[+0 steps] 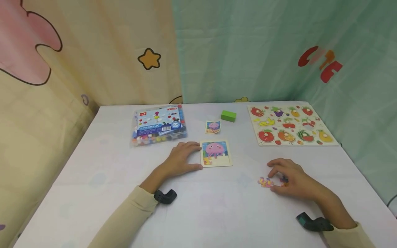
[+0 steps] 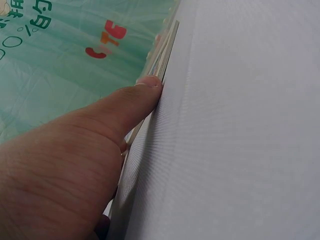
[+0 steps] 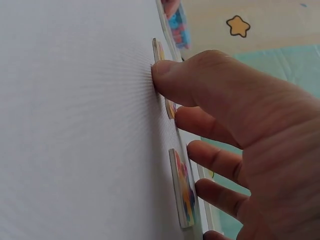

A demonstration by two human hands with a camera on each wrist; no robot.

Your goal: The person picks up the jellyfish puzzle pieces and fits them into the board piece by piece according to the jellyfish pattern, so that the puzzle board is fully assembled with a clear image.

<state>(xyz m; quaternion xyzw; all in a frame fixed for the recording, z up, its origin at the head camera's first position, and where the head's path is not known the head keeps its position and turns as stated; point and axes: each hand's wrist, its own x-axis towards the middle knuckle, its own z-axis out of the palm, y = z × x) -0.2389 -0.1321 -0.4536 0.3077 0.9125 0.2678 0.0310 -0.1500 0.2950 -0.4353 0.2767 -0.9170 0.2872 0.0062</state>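
My left hand [image 1: 181,158] rests at the left side of a square puzzle board [image 1: 221,162] with a pink jellyfish on it. Its thumb [image 2: 150,82] touches the near corner, and the other fingertips meet the left edge higher up. The board's lower right part is bare. To the right, my right hand [image 1: 293,179] pinches a small jigsaw piece [image 1: 265,182] flat on the table, thumb on its near side and index finger across from it. Another jigsaw piece [image 3: 182,192] lies beneath the remaining fingers, partly hidden in the head view.
Behind the board lie a small jellyfish picture card [image 1: 213,127] and a green block [image 1: 228,116]. A clear plastic box [image 1: 159,124] of colourful parts stands at the back left. At the back right is a fruit puzzle board [image 1: 293,124]. Curtains [image 1: 235,51] hang behind the table.
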